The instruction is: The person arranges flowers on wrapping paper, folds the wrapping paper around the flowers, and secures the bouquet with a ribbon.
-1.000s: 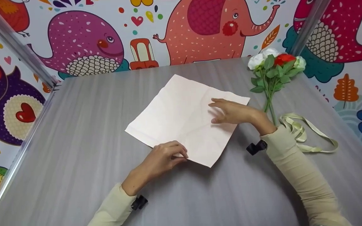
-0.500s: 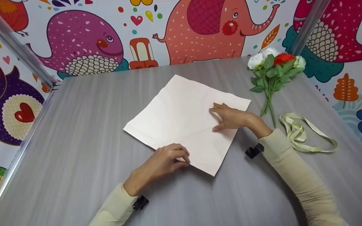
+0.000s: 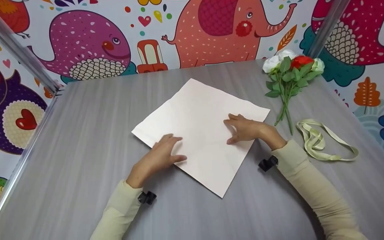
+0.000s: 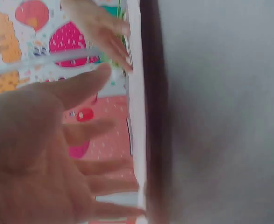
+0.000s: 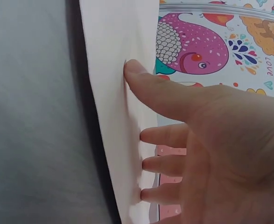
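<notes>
A pale, squarish sheet of paper (image 3: 205,133) lies cornerwise on the grey table, one corner toward the person. At its left near edge, the left hand (image 3: 160,151) is spread over the paper with thumb and fingers apart; the left wrist view shows the same hand (image 4: 43,149) holding nothing. On the right part of the sheet the right hand (image 3: 245,130) rests with spread fingers. In the right wrist view its thumb (image 5: 155,93) and fingertips touch the paper (image 5: 111,116), and the surface dents slightly under them.
Artificial flowers (image 3: 288,73) in white and red, with green leaves and stems, lie at the back right. Nearer, a loosely looped pale green ribbon (image 3: 332,156) lies right of the right arm. A cartoon-printed wall (image 3: 95,43) and metal posts (image 3: 328,30) bound the table (image 3: 88,133).
The left hand has let go of the paper's near edge, moved up and left, and spread its fingers. The paper's near corner has come down toward the person; the right hand has shifted slightly nearer.
</notes>
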`<move>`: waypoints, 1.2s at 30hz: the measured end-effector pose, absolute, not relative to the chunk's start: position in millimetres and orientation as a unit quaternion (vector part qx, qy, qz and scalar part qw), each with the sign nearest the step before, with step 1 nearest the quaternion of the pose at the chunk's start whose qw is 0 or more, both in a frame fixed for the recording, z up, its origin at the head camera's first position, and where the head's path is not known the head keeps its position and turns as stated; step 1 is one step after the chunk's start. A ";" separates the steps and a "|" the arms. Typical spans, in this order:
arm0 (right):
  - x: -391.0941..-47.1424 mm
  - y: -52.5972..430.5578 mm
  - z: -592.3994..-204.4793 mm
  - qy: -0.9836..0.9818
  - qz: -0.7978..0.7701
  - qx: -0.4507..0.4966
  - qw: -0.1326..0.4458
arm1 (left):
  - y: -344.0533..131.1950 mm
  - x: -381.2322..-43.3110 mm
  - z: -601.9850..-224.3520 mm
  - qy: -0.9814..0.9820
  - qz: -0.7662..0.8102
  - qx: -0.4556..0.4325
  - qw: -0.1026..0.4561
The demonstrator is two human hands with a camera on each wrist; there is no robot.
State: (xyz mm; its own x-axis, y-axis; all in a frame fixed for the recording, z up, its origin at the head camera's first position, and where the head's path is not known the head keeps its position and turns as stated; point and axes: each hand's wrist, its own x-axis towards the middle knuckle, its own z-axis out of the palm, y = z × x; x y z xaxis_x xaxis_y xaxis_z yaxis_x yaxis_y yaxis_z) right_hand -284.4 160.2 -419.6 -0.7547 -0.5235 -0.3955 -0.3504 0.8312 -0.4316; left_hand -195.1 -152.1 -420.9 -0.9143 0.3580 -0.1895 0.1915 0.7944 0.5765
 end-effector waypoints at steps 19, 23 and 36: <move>-280.0 158.5 -415.7 0.925 -0.140 -0.245 0.255 | -161.3 -213.4 -425.2 0.951 0.187 0.111 0.218; -279.4 158.4 -415.1 0.925 -0.135 -0.252 0.252 | -162.3 -213.3 -425.3 0.954 0.180 0.113 0.212; -274.6 159.1 -409.5 0.920 -0.130 -0.253 0.270 | -166.1 -214.0 -426.4 0.954 0.188 0.107 0.205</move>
State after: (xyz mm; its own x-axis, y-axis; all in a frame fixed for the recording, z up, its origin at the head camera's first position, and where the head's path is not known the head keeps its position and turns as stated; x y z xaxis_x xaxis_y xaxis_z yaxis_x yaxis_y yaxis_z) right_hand -274.6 159.1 -409.5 -0.7263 -0.5358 -0.4305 -0.3952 0.8380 -0.3762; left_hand -214.0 -166.1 -426.4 -0.8929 0.2820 -0.3509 0.1277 0.9061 0.4034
